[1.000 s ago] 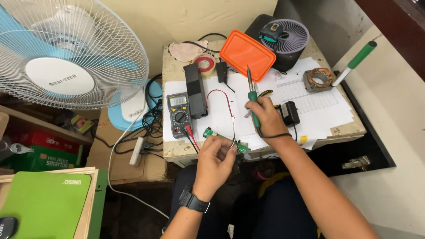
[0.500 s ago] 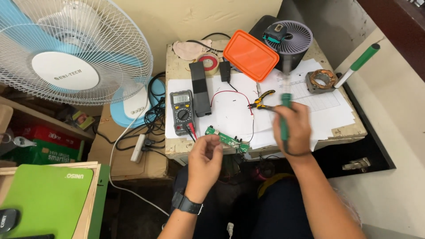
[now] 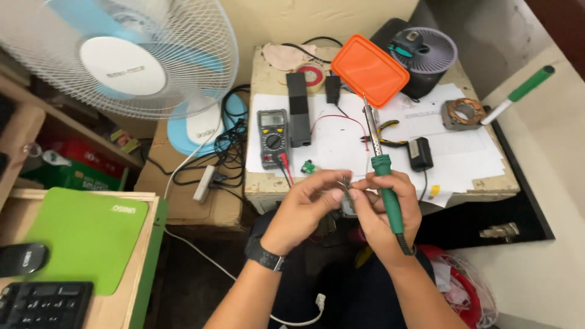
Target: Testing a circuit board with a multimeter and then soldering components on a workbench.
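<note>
Gripping green-handled soldering iron in our right hand, grip closed | left hand pinching a small part | we are judging it light, fragile; edges safest.

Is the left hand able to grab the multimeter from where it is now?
Probably yes. The multimeter lies in the open on the table, just beyond the left hand, with nothing between them. But the left hand's fingers are pinching a small part with the right hand.

Right hand grips green soldering iron; left hand pinches small part beside it, below multimeter.
</note>
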